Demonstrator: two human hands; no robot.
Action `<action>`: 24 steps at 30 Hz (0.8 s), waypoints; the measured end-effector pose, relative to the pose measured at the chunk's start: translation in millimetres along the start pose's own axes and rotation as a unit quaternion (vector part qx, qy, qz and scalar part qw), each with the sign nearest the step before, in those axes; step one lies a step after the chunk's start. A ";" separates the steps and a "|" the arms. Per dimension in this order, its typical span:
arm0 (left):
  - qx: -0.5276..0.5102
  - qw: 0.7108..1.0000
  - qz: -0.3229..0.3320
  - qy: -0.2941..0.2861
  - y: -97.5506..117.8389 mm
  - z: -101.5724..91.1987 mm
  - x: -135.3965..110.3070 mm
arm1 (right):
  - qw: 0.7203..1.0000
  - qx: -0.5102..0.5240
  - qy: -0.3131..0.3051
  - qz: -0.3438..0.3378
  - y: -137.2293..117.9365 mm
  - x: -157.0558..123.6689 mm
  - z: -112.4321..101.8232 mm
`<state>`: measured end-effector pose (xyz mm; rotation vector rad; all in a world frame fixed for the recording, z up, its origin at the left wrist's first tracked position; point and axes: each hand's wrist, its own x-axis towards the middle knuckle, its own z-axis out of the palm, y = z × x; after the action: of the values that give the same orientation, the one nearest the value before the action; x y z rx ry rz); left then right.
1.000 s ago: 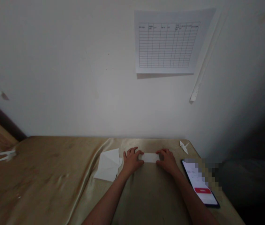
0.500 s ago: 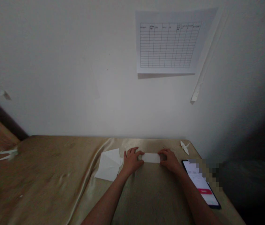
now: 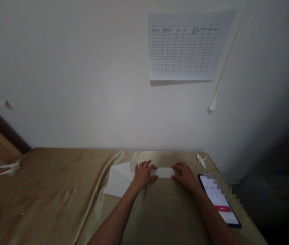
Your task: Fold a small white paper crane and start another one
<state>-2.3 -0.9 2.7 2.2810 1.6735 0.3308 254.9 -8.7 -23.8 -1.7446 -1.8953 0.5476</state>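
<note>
Desk (image 3: 57, 190): wood-brown top against a plain pale wall; a tan satin cloth (image 3: 165, 211) covers the desk's right half.
Paper strip (image 3: 164, 172): white, folded into a narrow band, lying flat on the cloth near the desk's far edge, long side parallel to that edge.
Left hand (image 3: 142, 174): palm down on the desk, fingers loosely spread, thumb side touching the strip's left end; pressing, nothing clasped.
Right hand (image 3: 185, 174): palm down on the desk, fingers slightly curled, tips touching the strip's right end; pressing, nothing clasped.
Creased sheet (image 3: 119, 182): white, opened out with fold lines showing, on the desk just beside the left hand, at the cloth's left border.
Phone (image 3: 219, 200): screen lit, white with a red bar, at the desk's right edge, near the right forearm.
Small paper crane (image 3: 201, 160): white, at the desk's far right corner.
Second paper crane (image 3: 9, 167): white, at the desk's far left edge.
Ruled chart (image 3: 182, 47): printed grid on white paper, fixed to the wall above the desk's right half; text too small to read.
</note>
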 end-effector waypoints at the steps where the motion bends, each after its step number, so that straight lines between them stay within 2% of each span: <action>1: -0.001 1.000 0.000 -0.001 -0.3 0.4 0.5 | 1.000 -0.006 0.001 0.000 -0.9 -1.0 0.0; 24: -0.020 1.000 0.003 0.018 -1.7 3.3 3.2 | 1.000 -0.012 0.014 -0.019 -11.3 -7.1 -4.8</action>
<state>-1.7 2.3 -0.9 2.2651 1.6625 0.4048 249.3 -17.1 -13.8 -1.7199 -1.9187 0.4863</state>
